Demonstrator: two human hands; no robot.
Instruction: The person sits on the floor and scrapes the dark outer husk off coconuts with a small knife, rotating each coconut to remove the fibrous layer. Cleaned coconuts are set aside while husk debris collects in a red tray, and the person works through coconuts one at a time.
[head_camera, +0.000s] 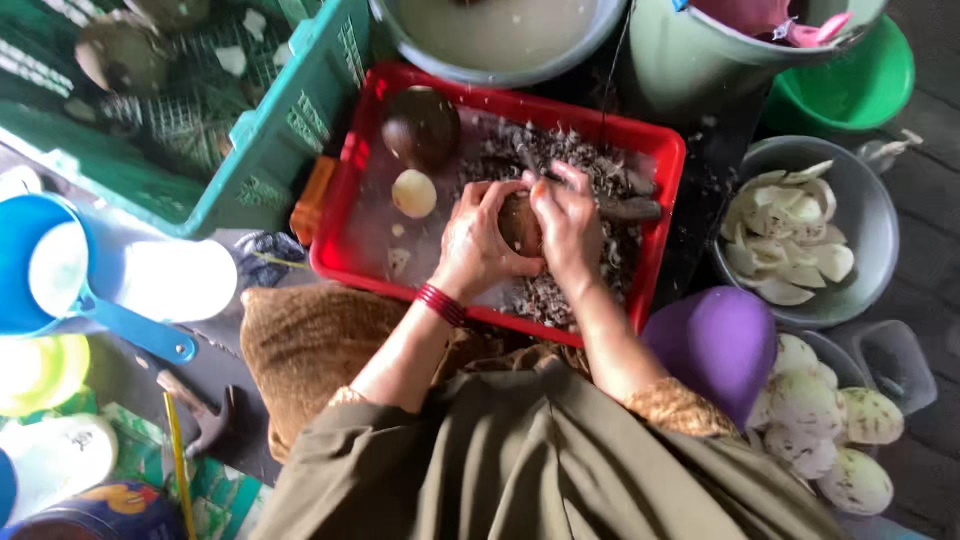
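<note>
My left hand (478, 245) cups a brown coconut piece (520, 222) over a red plastic tray (345, 190). My right hand (566, 222) presses against the same piece and grips a dark-handled knife (628, 209) that sticks out to the right. Brown shavings (560, 150) cover the right half of the tray. A whole brown coconut (421, 125) and a small peeled white one (414, 193) lie in the tray's left part. Red bangles circle my left wrist.
A grey bowl (868, 210) of white coconut pieces stands at right, with peeled white coconuts (815, 410) and a purple object (715, 340) below it. A green crate (260, 130) sits at left, a blue scoop (40, 265) beside it, basins and buckets at the top.
</note>
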